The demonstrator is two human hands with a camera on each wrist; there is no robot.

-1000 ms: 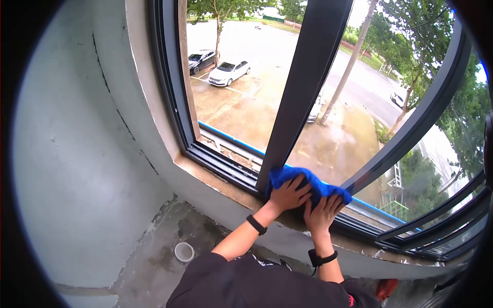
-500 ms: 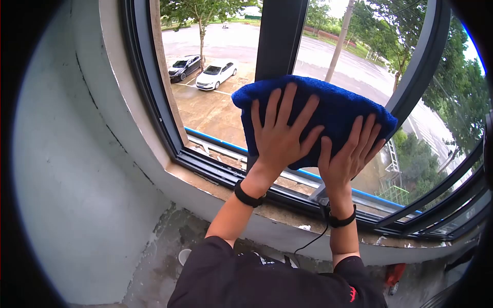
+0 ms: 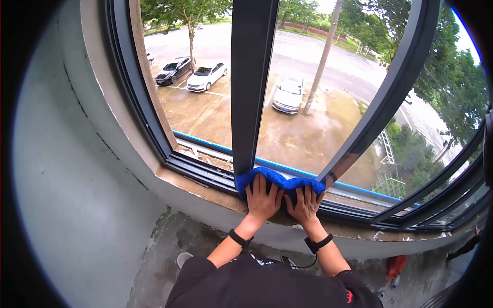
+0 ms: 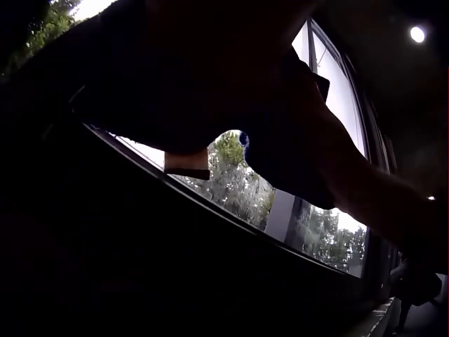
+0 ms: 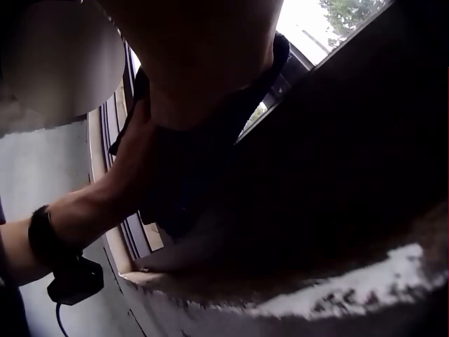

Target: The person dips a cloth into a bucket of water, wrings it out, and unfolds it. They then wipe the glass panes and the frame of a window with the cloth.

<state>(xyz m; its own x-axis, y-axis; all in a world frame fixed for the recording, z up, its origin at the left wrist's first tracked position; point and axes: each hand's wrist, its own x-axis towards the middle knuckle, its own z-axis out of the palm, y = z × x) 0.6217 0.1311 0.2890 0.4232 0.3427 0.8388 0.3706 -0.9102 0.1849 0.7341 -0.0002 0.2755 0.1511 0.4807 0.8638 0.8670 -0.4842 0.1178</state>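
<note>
A blue cloth [image 3: 280, 177] lies bunched along the bottom of the dark window frame [image 3: 250, 97], beside the foot of its upright bar. My left hand [image 3: 263, 199] presses on the cloth's left part with fingers extended. Close beside it, my right hand [image 3: 306, 204] presses the right part, fingers likewise straight and pointing toward the glass. Each wrist carries a black strap. Both wrist views are very dark; in the right wrist view the left forearm [image 5: 91, 210] reaches in from the left, and the cloth is mostly in shadow.
A rough, chipped sill [image 3: 190, 187] runs below the frame. To the left stands a grey wall [image 3: 56, 179]. On the floor are a white round container [image 3: 183, 258] and a red object [image 3: 396, 267]. Parked cars [image 3: 207, 77] and trees show outside.
Both hands first lifted the cloth from the bottom of the window, spread over the glass half a second ago. Now they have come back down with it to the lower frame. The head view shifted right.
</note>
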